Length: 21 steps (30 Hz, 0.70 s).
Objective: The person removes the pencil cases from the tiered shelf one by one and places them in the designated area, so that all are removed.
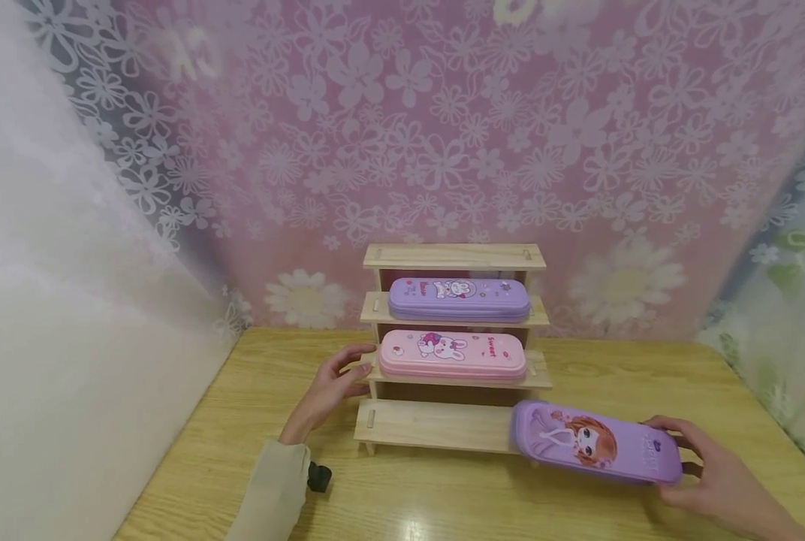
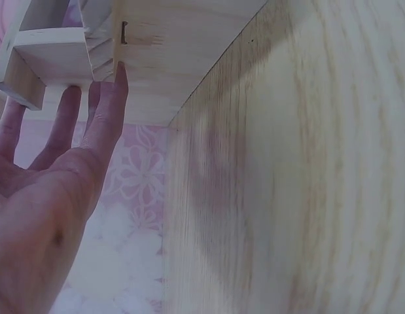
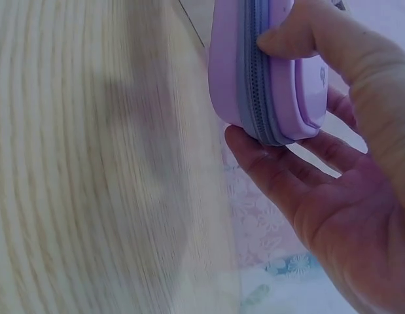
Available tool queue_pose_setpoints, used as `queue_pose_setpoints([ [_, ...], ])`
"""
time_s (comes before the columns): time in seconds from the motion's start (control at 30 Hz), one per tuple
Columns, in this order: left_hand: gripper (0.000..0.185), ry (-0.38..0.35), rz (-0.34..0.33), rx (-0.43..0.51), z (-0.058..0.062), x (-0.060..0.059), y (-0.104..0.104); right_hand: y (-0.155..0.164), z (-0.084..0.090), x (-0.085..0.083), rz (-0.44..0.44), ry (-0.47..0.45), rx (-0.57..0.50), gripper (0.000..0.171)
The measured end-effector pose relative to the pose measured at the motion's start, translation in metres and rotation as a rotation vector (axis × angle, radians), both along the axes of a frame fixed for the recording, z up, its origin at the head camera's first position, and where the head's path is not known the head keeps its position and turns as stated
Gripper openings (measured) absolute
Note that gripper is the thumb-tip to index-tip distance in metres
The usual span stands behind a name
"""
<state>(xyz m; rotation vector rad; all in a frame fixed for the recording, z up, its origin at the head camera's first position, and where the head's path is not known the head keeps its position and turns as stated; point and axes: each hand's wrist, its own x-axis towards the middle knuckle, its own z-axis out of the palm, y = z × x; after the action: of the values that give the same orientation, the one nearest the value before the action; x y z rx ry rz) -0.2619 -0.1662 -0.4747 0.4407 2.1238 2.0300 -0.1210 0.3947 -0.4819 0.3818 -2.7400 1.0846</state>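
while a pink floral backdrop (image 1: 402, 113) hangs behind everything, a wood-grain table (image 1: 200, 451) carries a stepped wooden rack (image 1: 453, 256) of four tiers.

step in hand, as i judge it: loading the bottom tier (image 1: 436, 427) with the purple case (image 1: 595, 443). its left end lies over that tier's right end; the rest juts out past the rack to the right. whether the left end touches the wood or floats just above, i cannot tell. next move seems to call for a leftward shift and a slight turn — enough to square it with the tier.

orientation: long axis roughly left to right but skewed, left end farther back, right end nearer the front. printed face up, lettering at the held end.

right hand (image 1: 710, 466): grasping the purple case by its right end, thumb on the zipped side.

left hand (image 1: 335, 387): fingers extended, touching the rack's left side near the third tier down — steadying it, probably.

the lilac case (image 1: 459, 299) sits on the second tier, the pink case (image 1: 453, 355) on the third, both lengthwise.

smallest item: the greyish zip (image 3: 254, 72), closed where visible.
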Motion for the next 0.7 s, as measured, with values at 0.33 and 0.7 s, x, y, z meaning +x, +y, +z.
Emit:
queue_pose_setpoints([
  [0.33,0.042,-0.001,-0.002,0.008,-0.002,0.001,0.001,0.024,-0.002,0.007,-0.085,-0.077,0.028,0.078],
  [0.7,0.041,0.0,0.009,0.01,-0.003,0.0,0.001,0.045,-0.002,0.003,-0.176,-0.071,0.059,0.085],
])
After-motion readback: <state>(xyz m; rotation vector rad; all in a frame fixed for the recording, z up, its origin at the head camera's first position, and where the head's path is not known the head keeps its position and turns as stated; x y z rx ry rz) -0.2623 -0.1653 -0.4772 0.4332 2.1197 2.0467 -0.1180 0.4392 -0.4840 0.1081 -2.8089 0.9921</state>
